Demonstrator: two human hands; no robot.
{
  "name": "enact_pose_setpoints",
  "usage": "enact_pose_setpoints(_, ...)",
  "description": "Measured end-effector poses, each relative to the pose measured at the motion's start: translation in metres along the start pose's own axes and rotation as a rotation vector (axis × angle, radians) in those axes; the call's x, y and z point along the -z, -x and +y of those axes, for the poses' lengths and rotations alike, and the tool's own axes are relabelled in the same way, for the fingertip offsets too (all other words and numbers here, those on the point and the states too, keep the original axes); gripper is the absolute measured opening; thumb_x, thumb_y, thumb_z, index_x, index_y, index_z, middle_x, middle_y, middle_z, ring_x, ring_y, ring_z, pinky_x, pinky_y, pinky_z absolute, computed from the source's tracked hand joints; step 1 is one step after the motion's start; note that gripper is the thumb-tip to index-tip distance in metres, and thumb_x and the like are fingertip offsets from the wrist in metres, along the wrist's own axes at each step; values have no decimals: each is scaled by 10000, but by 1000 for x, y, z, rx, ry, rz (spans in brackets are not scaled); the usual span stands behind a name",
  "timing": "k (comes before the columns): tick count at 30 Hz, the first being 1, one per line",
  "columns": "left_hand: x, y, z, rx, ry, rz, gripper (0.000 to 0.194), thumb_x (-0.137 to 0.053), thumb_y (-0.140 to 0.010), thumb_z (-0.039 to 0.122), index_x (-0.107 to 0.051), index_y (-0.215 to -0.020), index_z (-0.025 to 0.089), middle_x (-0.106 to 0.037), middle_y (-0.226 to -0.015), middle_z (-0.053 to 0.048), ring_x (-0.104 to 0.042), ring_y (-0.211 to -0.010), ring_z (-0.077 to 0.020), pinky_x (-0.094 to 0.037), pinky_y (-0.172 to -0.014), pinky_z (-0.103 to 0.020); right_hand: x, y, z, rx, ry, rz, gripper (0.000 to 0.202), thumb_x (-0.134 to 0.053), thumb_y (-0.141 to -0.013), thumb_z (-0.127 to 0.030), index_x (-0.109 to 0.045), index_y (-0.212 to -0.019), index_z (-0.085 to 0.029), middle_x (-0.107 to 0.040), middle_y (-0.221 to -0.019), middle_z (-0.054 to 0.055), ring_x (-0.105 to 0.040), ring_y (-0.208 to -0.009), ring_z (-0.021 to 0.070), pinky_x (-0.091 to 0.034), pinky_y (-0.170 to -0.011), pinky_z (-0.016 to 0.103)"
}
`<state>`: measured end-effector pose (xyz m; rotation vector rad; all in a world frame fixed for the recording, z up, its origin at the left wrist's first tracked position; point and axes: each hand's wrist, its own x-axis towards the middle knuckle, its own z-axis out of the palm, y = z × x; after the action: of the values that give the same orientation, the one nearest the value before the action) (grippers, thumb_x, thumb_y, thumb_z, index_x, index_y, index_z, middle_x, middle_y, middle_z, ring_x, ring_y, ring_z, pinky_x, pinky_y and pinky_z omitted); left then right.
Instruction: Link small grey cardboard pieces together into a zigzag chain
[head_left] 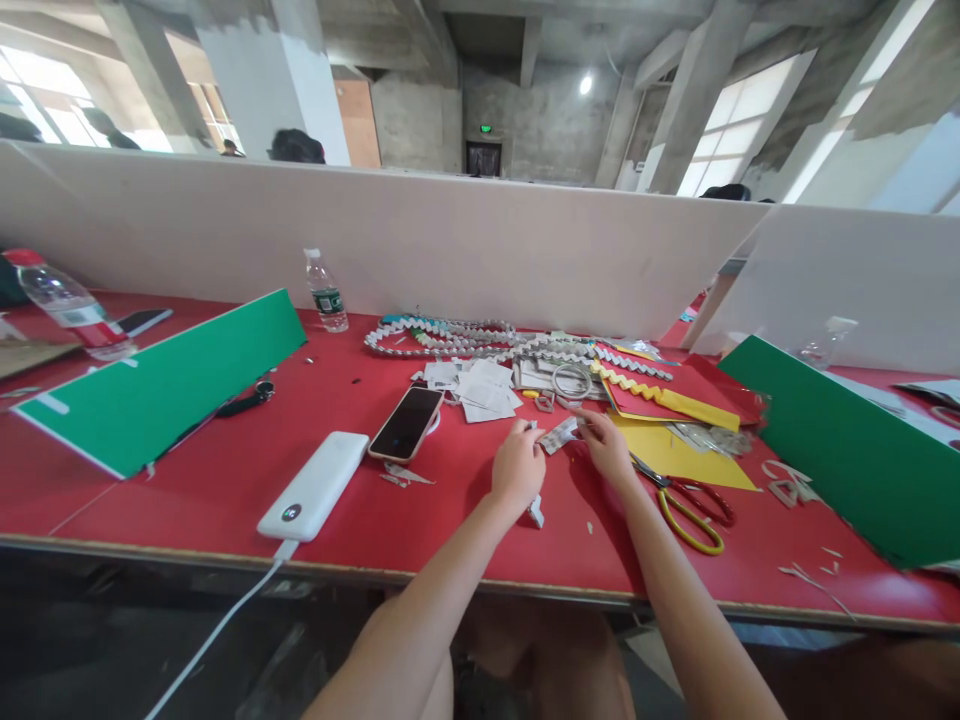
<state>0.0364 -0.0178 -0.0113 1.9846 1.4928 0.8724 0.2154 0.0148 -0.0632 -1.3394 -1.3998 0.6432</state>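
My left hand [520, 465] is closed around a small folded paper strip, whose grey-white end [535, 512] sticks out below the palm. Between both hands lies a printed piece of paper [559, 436], its right end pinched in the fingers of my right hand [606, 448]. Just beyond the hands are a pile of cut paper pieces [486, 388] and a roll of clear tape [571, 381]. Scissors [686, 500] with red and yellow handles rest beside my right forearm. Long zigzag chains of folded paper [442, 338] lie at the back.
A phone [406, 424] and a white power bank [315, 485] with a cable lie left on the red table [450, 510]. Green boards [172, 390] stand at both sides. A water bottle [325, 292] stands before the white partition [450, 240]. Yellow paper [686, 455] lies right.
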Motion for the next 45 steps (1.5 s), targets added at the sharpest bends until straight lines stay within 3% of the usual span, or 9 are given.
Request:
enact_pose_setpoints(7, -13, 5, 7, -55, -45, -50, 434, -408, -768, 76, -585, -1140, 212, -559, -1119, -85, -548, -998, -214, -433, -821, -278, 1, 3, -13, -161, -331, -94, 372, -709, -642, -305, -645, -989, -190, -700, -835, 49, -647, -845, 210, -474, -824, 360)
enact_pose_setpoints(13, -17, -1, -3, -14, 105, -16, 539, -363, -725, -19, -539, -1199, 168, -483, -1280, -107, -476, -1146, -213, -379, -946, -289, 4, 3, -14, -204, -514, -37, 274, -738, -617, -339, -654, -846, -214, -683, -780, 17, -639, -737, 158, -498, -748, 299)
enact_pose_setpoints(17, -14, -3, -7, -6, 236, 4, 690, -380, -679, -64, -405, -1306, 223, -542, -1212, -103, -518, -1087, -206, -397, -910, -315, 4, 2, -15, -212, -563, -2, 234, -751, -599, -340, -645, -765, -216, -650, -745, -6, -607, -696, 129, -484, -704, 262)
enact_pose_setpoints(21, -3, -10, -11, 209, 481, 58, 673, -442, -665, -38, -361, -1278, 228, -625, -934, -73, -598, -764, -171, -451, -703, -294, 5, 5, -19, -219, -533, -36, 244, -755, -594, -359, -632, -748, -215, -619, -722, -16, -563, -655, 113, -461, -666, 249)
enact_pose_setpoints(24, 6, -18, -19, 418, 809, 72, 623, -478, -647, -22, -365, -1203, 234, -599, -799, -7, -540, -548, -99, -424, -560, -238, 4, 7, -22, -193, -496, -79, 232, -706, -650, -405, -606, -740, -216, -591, -694, -18, -544, -640, 115, -454, -661, 257)
enact_pose_setpoints(30, 18, -23, -28, 669, 1233, 3, 520, -516, -577, 2, -455, -1061, 183, -568, -702, 12, -570, -525, -114, -406, -504, -234, -19, 9, -34, -158, -347, -182, 252, -638, -705, -446, -558, -724, -207, -583, -648, -4, -549, -605, 140, -447, -620, 279)
enact_pose_setpoints(36, 16, -20, -21, 507, 1248, 119, 364, -527, -572, 31, -593, -912, 145, -597, -684, 5, -541, -550, -75, -405, -550, -205, -58, -1, -51, -62, -405, -275, 339, -606, -744, -397, -568, -1045, -245, -605, -711, -12, -577, -692, 148, -462, -675, 281)
enact_pose_setpoints(40, 12, -21, -18, 441, 1245, 24, 299, -565, -616, 121, -621, -909, 146, -603, -654, -3, -557, -583, -102, -415, -551, -214, -71, -7, -42, -110, -537, -280, 261, -644, -716, -383, -612, -931, -239, -608, -725, -17, -579, -683, 129, -472, -691, 266)
enact_pose_setpoints(45, 14, -24, -15, 524, 1291, -82, 207, -526, -683, 157, -624, -863, 125, -573, -616, -15, -534, -545, -101, -403, -486, -199, -66, -5, -32, -211, -657, -261, 258, -684, -682, -370, -604, -894, -247, -627, -738, -19, -603, -677, 123, -487, -711, 272)
